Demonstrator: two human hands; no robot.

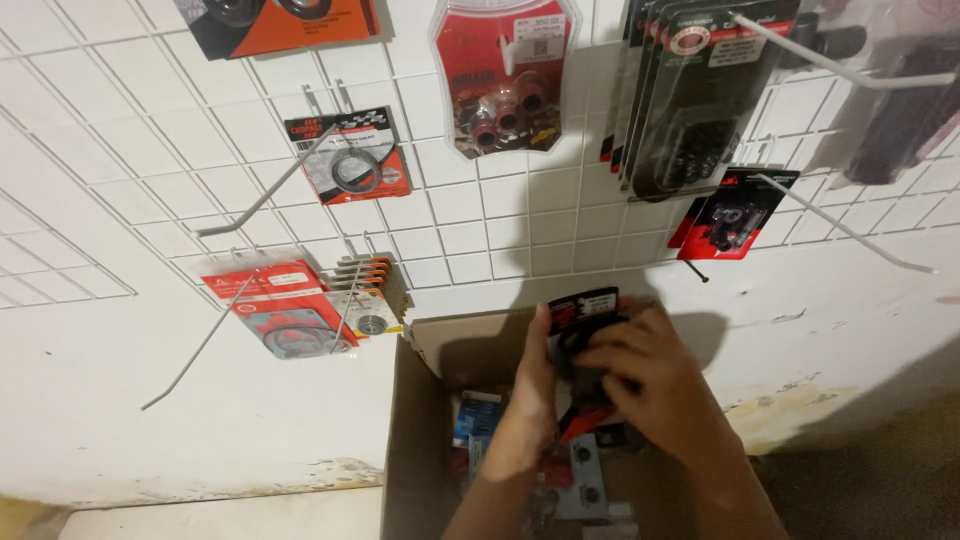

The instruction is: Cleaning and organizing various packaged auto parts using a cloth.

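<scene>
A white wire grid (470,235) covers the far wall, with hanging packets and bare hooks (262,190). Below it an open cardboard box (410,430) holds more packets. Above the box, the left hand (535,385) and the right hand (645,375) both grasp a small black-and-red packet (583,308); the fingers hide its lower part.

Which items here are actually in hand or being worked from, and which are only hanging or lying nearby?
In hand:
- left hand and right hand, both gripping a black-and-red carded packet
- open cardboard box beneath them, with more packets inside

Nearby only:
- white wire grid panel
- red roller blister pack
- ring-gasket card
- bare hooks
</scene>
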